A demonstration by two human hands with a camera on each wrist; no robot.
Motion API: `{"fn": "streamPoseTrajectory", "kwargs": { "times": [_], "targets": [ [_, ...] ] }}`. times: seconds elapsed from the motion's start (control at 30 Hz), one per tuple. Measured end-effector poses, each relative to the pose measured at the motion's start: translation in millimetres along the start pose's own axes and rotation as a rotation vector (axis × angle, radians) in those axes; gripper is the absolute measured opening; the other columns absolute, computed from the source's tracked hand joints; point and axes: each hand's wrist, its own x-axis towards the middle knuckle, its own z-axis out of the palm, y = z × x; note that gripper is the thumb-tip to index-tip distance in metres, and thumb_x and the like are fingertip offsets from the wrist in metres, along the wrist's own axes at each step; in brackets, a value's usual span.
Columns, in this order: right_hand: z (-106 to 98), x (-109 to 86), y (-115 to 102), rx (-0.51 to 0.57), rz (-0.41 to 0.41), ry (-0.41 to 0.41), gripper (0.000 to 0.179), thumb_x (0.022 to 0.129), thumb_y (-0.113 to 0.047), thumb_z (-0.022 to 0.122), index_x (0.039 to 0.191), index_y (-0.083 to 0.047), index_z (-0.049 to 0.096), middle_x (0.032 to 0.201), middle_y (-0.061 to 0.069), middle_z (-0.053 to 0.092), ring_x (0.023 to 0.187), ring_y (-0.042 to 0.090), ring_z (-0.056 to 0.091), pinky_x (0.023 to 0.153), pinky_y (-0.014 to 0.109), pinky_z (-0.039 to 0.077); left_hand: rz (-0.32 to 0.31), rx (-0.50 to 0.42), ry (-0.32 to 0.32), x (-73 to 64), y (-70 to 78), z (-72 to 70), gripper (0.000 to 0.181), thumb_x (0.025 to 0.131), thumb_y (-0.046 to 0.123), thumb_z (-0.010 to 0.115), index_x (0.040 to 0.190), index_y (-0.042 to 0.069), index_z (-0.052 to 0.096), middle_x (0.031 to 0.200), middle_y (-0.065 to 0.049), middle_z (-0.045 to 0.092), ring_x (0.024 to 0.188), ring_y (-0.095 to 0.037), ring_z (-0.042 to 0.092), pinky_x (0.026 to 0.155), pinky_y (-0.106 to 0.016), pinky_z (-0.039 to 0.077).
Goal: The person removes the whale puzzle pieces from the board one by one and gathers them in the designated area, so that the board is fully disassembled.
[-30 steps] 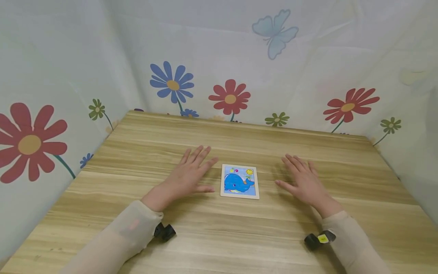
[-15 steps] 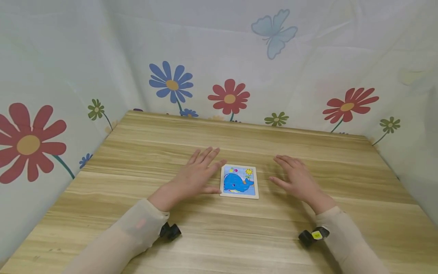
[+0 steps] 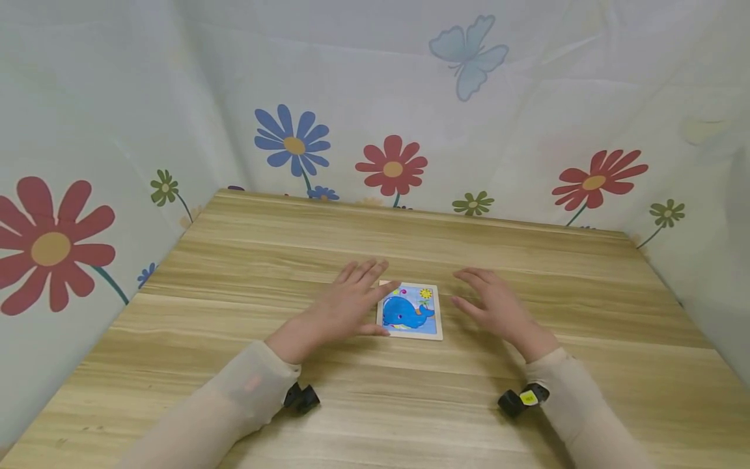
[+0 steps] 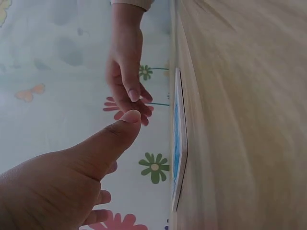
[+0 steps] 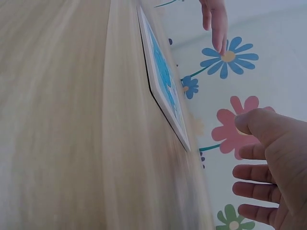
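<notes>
A square whale picture puzzle [image 3: 413, 314] in a pale wooden frame lies flat at the middle of the table. Over its left edge reaches my left hand [image 3: 346, 303], fingers spread, thumb and forefinger overlapping the frame in the head view. My right hand [image 3: 495, 309] is held to the right of the puzzle, a small gap away, its fingers relaxed and slightly bent. Both wrist views show the puzzle's thin edge [image 4: 179, 143] flat on the wood, with each hand raised above the surface. Neither hand holds anything.
The wood-grain table [image 3: 375, 404] stretches out around the puzzle. A white curtain [image 3: 363, 65] printed with flowers and a butterfly hangs behind and at both sides. Black wrist cameras [image 3: 301, 398] are strapped under both sleeves.
Both hands have moved inward toward the puzzle, the left one rightward until it overlaps the frame's left edge, the right one leftward. The puzzle has stayed in place.
</notes>
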Motion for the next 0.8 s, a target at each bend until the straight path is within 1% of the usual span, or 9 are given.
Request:
{"fn": "streamPoseTrajectory", "kwargs": {
  "times": [0.13, 0.37, 0.63, 0.8],
  "targets": [
    [4, 3.8, -3, 0.007, -0.003, 0.007, 0.048, 0.092, -0.031, 0.064, 0.131, -0.004, 0.056, 0.133, 0.021, 0.056, 0.125, 0.040, 0.051, 0.105, 0.056, 0.039, 0.008, 0.019, -0.023, 2.5, 3.7, 1.6, 0.085, 0.080, 0.065, 0.062, 0.150, 0.025, 0.034, 0.160, -0.011, 0.024, 0.148, -0.032, 0.020, 0.121, -0.049, 0.018],
    [8, 8.5, -8, 0.044, -0.030, 0.023, 0.043, 0.091, -0.026, 0.066, 0.126, -0.002, 0.060, 0.127, 0.020, 0.061, 0.120, 0.038, 0.055, 0.102, 0.055, 0.042, 0.037, -0.022, -0.027, 3.9, 7.5, 3.3, 0.082, 0.082, 0.060, 0.064, 0.149, 0.023, 0.036, 0.159, -0.013, 0.026, 0.148, -0.033, 0.022, 0.120, -0.049, 0.021],
    [13, 12.7, -12, 0.072, -0.068, 0.030, 0.038, 0.090, -0.023, 0.067, 0.123, -0.004, 0.063, 0.120, 0.016, 0.064, 0.104, 0.031, 0.063, 0.091, 0.049, 0.051, 0.077, -0.013, -0.046, 5.3, 12.7, 9.1, 0.078, 0.085, 0.061, 0.059, 0.149, 0.023, 0.037, 0.158, -0.012, 0.028, 0.146, -0.033, 0.025, 0.119, -0.049, 0.024],
    [15, 15.4, -16, 0.088, -0.068, 0.027, 0.037, 0.090, -0.023, 0.067, 0.121, -0.004, 0.064, 0.117, 0.015, 0.065, 0.100, 0.029, 0.064, 0.088, 0.048, 0.052, 0.099, -0.017, -0.068, 4.8, 17.9, 12.6, 0.074, 0.088, 0.060, 0.056, 0.149, 0.023, 0.037, 0.157, -0.012, 0.030, 0.146, -0.032, 0.027, 0.118, -0.049, 0.026]
  ]
}}
